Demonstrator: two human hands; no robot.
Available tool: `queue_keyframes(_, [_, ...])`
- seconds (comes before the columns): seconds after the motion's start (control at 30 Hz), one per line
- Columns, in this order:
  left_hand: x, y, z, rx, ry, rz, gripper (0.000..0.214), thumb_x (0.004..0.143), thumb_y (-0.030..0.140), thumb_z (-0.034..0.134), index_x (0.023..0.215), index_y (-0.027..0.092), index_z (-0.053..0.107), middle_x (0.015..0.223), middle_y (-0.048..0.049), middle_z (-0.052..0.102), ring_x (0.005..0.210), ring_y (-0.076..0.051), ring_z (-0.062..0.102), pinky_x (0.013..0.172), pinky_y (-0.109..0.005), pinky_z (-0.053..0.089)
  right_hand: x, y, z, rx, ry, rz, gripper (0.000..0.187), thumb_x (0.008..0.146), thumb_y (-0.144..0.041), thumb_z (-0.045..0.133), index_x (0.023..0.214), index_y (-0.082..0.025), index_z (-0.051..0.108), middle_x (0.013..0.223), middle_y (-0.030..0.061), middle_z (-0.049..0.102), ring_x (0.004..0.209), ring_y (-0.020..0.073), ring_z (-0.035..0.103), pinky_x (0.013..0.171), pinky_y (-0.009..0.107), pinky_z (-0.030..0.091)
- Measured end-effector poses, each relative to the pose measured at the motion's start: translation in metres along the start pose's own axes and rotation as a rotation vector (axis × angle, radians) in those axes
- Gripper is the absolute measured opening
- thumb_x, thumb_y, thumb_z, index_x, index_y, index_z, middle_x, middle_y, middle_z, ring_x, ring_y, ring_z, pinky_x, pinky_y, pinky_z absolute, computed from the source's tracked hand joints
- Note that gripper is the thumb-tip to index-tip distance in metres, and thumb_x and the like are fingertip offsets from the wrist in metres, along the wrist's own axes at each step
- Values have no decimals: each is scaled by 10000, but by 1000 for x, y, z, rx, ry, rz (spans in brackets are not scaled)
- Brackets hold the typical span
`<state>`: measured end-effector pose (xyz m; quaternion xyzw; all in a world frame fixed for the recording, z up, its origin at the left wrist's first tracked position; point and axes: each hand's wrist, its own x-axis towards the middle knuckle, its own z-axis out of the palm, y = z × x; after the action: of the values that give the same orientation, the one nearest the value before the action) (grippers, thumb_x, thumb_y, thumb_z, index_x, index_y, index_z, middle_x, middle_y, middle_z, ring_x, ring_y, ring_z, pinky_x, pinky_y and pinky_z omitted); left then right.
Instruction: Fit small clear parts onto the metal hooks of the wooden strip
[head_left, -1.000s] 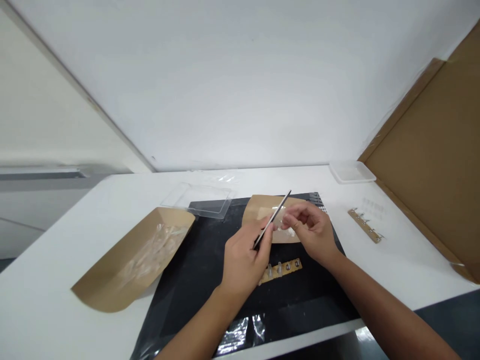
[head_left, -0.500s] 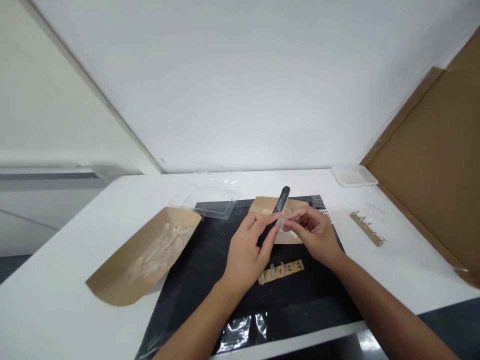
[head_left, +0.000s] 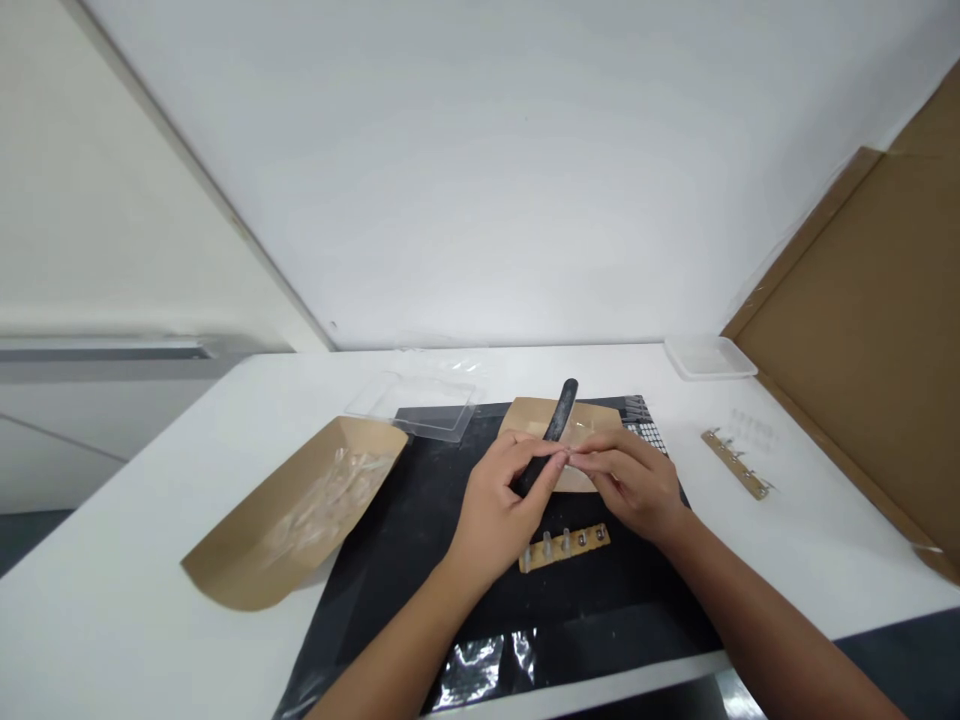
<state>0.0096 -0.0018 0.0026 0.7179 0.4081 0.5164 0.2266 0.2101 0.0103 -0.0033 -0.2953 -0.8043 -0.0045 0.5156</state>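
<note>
Left hand (head_left: 496, 495) grips the file (head_left: 563, 405) over the mat (head_left: 412, 520), right hand (head_left: 637, 482) touching its fingertips — whether pinching anything, I cannot tell — while the strip (head_left: 556, 554) bears three clear tips (head_left: 567, 541), two studs (head_left: 601, 533) left bare.

White worktop (head_left: 112, 630): partly covered by black mat (head_left: 409, 510) | left: curved brown paper tray (head_left: 240, 565) laid partly over mat | back: clear plastic lid (head_left: 452, 435) overlapped onto mat | right: translucent container (head_left: 709, 360), clip strip (head_left: 735, 464), clear pieces (head_left: 752, 429) placed near cardboard panel (head_left: 862, 350)
</note>
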Motion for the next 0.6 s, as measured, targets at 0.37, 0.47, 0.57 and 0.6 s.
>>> queue_keyframes(0.37, [-1, 1, 0, -188, -97, -110, 127, 1010, 285, 659, 988, 231, 772, 979, -32, 617, 700, -119, 627, 532, -222, 480, 1, -6, -2, 490, -34, 505, 144, 876, -277, 863, 972, -261, 756, 883, 14, 782, 790, 180, 746, 739, 318, 634])
queue_keyframes(0.47, [-2, 0, 1, -157, -84, -86, 138, 1015, 281, 648, 989, 232, 775, 994, -40, 622, 769, -142, 644, 598, -237, 519, -3, -5, 3, 587, -62, 664, 151, 887, -309, 849, 1002, -254, 769, 899, 16, 784, 793, 180, 750, 752, 316, 627])
queue_keyframes(0.57, [-1, -1, 2, -93, -67, -32, 140, 1015, 260, 647, 980, 232, 779, 963, -41, 637, 879, -179, 667, 749, -286, 571, -2, -5, 3, 533, -122, 662, 54, 944, -287, 784, 992, -264, 777, 897, 8, 785, 818, 186, 755, 779, 331, 609])
queue_keyframes(0.6, [-1, -1, 2, -71, -71, -16, 147, 1019, 255, 640, 982, 229, 779, 951, -40, 638, 894, -185, 669, 783, -300, 578, -1, -6, 2, 486, -141, 636, 33, 966, -272, 755, 993, -269, 774, 881, 2, 781, 812, 183, 750, 776, 332, 597])
